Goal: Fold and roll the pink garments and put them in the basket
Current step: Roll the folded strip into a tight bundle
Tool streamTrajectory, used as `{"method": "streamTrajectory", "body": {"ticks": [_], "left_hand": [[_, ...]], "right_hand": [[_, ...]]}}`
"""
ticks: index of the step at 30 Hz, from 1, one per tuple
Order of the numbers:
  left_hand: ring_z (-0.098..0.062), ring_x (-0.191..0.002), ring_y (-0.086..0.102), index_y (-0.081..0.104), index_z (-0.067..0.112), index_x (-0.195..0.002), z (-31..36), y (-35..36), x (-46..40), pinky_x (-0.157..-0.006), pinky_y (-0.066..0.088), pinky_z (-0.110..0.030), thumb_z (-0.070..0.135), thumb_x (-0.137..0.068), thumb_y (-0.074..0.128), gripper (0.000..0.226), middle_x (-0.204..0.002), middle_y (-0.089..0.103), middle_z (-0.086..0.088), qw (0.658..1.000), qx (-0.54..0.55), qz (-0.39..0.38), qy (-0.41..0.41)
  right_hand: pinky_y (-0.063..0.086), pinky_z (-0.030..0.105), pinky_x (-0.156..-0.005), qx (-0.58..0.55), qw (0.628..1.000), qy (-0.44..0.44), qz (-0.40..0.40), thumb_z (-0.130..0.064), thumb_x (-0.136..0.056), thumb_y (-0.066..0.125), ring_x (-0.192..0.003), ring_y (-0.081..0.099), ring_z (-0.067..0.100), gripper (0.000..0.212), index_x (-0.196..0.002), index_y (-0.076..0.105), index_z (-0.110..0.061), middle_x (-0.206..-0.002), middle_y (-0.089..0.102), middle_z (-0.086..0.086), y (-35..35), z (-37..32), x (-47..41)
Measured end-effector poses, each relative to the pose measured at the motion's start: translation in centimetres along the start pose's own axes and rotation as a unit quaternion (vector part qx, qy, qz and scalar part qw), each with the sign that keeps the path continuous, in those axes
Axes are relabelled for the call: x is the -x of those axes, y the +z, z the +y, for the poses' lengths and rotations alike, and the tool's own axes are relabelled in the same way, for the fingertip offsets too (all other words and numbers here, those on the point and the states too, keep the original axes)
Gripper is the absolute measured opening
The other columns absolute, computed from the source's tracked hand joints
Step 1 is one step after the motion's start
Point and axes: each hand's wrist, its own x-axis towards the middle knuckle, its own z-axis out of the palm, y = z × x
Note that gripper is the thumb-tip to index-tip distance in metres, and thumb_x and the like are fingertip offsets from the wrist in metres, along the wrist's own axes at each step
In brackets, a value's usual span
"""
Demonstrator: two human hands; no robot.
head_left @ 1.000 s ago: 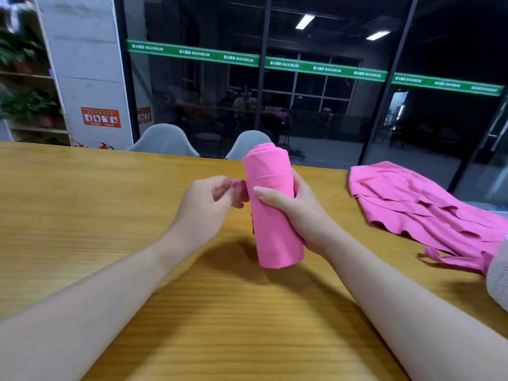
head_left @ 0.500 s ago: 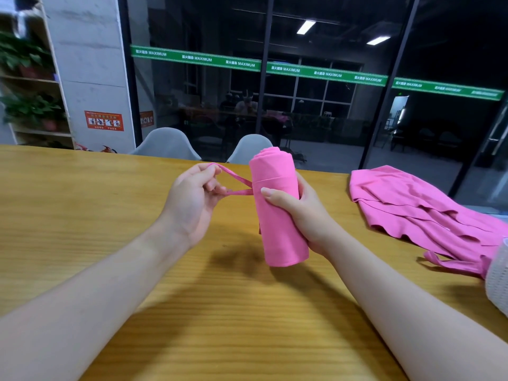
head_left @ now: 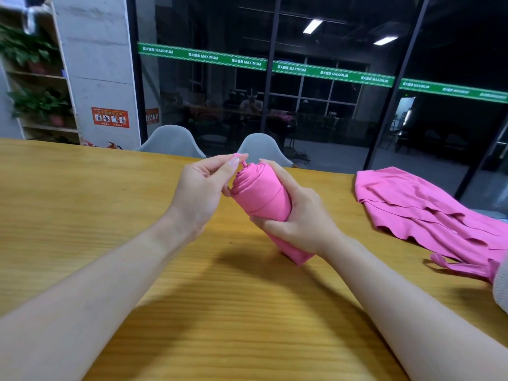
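Rolled garment (head_left: pixel 261 193) (tilted) in right hand (head_left: pixel 299 224)

right hand (head_left: pixel 299 224) grips rolled garment (head_left: pixel 261 193) | left hand (head_left: pixel 203 188) pinches strap (head_left: pixel 243 163)

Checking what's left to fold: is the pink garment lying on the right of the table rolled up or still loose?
Loose: the pink garment lies spread and rumpled on the table, unrolled, untouched by either hand.

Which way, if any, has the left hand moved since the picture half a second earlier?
Yes. The left hand, pinching the strap, has moved right, toward the top of the roll and the right-hand chair behind the table.
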Motion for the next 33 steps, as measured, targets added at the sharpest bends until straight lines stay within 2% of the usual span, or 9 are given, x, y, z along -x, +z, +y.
{"method": "streamTrajectory", "body": {"ticks": [2, 5, 9, 11, 16, 21, 26, 31, 33], "left_hand": [[-0.001, -0.067, 0.058, 0.076, 0.009, -0.115, 0.1, 0.1, 0.3, -0.069, 0.048, -0.015, 0.012, -0.103, 0.057, 0.022, -0.067, 0.067, 0.017, 0.998, -0.046, -0.012, 0.04], [0.004, -0.08, 0.067, 0.076, 0.003, -0.113, 0.4, 0.1, 0.7, -0.069, 0.047, -0.008, 0.004, -0.102, 0.057, 0.021, -0.089, 0.077, 0.014, 0.993, -0.074, -0.027, 0.085], [-0.009, -0.103, 0.072, 0.076, 0.005, -0.114, 0.4, 0.1, 0.9, -0.09, 0.056, -0.025, 0.006, -0.102, 0.059, 0.021, -0.104, 0.078, 0.004, 0.989, -0.081, -0.038, 0.12], [-0.012, -0.107, 0.071, 0.076, 0.007, -0.116, 0.2, 0.2, 1.2, -0.092, 0.056, -0.027, 0.008, -0.101, 0.061, 0.021, -0.108, 0.078, 0.003, 0.981, -0.114, -0.056, 0.149], [-0.004, -0.102, 0.071, 0.074, 0.026, -0.109, 0.5, 0.5, 1.5, -0.089, 0.053, -0.018, 0.007, -0.097, 0.066, 0.023, -0.102, 0.076, 0.02, 0.976, -0.112, -0.044, 0.183], [-0.006, -0.102, 0.072, 0.075, 0.024, -0.108, 0.5, 0.4, 1.3, -0.088, 0.054, -0.019, 0.008, -0.095, 0.068, 0.021, -0.104, 0.077, 0.016, 0.978, -0.108, -0.051, 0.174], [-0.017, -0.102, 0.074, 0.075, 0.012, -0.113, 0.4, 0.0, 0.7, -0.09, 0.058, -0.031, 0.017, -0.092, 0.07, 0.022, -0.103, 0.079, 0.0, 0.99, -0.063, -0.065, 0.107], [0.002, -0.07, 0.067, 0.076, 0.008, -0.107, 0.4, -0.7, 0.3, -0.069, 0.05, -0.014, 0.014, -0.1, 0.061, 0.017, -0.07, 0.073, 0.016, 0.99, -0.088, -0.043, 0.098], [0.0, -0.074, 0.07, 0.078, 0.008, -0.101, 0.4, -0.7, 0.2, -0.068, 0.052, -0.014, 0.016, -0.101, 0.06, 0.019, -0.074, 0.075, 0.013, 0.986, -0.117, -0.04, 0.113]], "right_hand": [[0.055, 0.039, -0.084, 0.031, 0.999, -0.016, -0.002, -0.044, -0.076, 0.08, -0.097, 0.066, 0.014, 0.094, -0.151, 0.025, -0.058, -0.117, 0.067, -0.022, -0.1, -0.1, 0.1], [0.055, 0.039, -0.082, 0.068, 0.997, -0.038, -0.005, -0.046, -0.077, 0.078, -0.099, 0.065, 0.013, 0.092, -0.151, 0.026, -0.057, -0.117, 0.067, -0.023, -0.1, -0.3, 0.0], [0.054, 0.039, -0.078, 0.103, 0.992, -0.066, 0.006, -0.044, -0.078, 0.077, -0.093, 0.063, 0.015, 0.09, -0.149, 0.024, -0.06, -0.11, 0.068, -0.018, -0.5, -0.4, -0.1], [0.054, 0.039, -0.077, 0.111, 0.992, -0.06, 0.008, -0.045, -0.078, 0.077, -0.09, 0.062, 0.015, 0.088, -0.149, 0.026, -0.059, -0.106, 0.067, -0.018, -0.6, -0.2, -0.1], [0.054, 0.04, -0.078, 0.137, 0.989, -0.056, 0.017, -0.049, -0.079, 0.074, -0.095, 0.062, 0.017, 0.089, -0.153, 0.024, -0.052, -0.109, 0.066, -0.011, 0.4, 0.3, -0.1], [0.053, 0.041, -0.069, 0.165, 0.984, -0.065, 0.029, -0.048, -0.079, 0.072, -0.089, 0.062, 0.023, 0.086, -0.154, 0.029, -0.046, -0.1, 0.062, -0.005, 1.1, 0.5, 0.0], [0.046, 0.035, -0.055, 0.207, 0.972, -0.104, 0.042, -0.043, -0.078, 0.072, -0.08, 0.059, 0.027, 0.082, -0.151, 0.034, -0.04, -0.097, 0.059, -0.002, 1.3, 0.7, 0.2], [0.039, 0.034, -0.053, 0.267, 0.952, -0.151, -0.014, -0.042, -0.079, 0.066, -0.074, 0.056, 0.029, 0.082, -0.154, 0.035, -0.037, -0.091, 0.053, 0.003, 2.4, 0.1, 0.3], [0.043, 0.035, -0.053, 0.265, 0.952, -0.152, -0.025, -0.043, -0.079, 0.064, -0.075, 0.058, 0.03, 0.082, -0.154, 0.033, -0.037, -0.092, 0.054, 0.003, 2.8, 0.2, 0.2]]}}
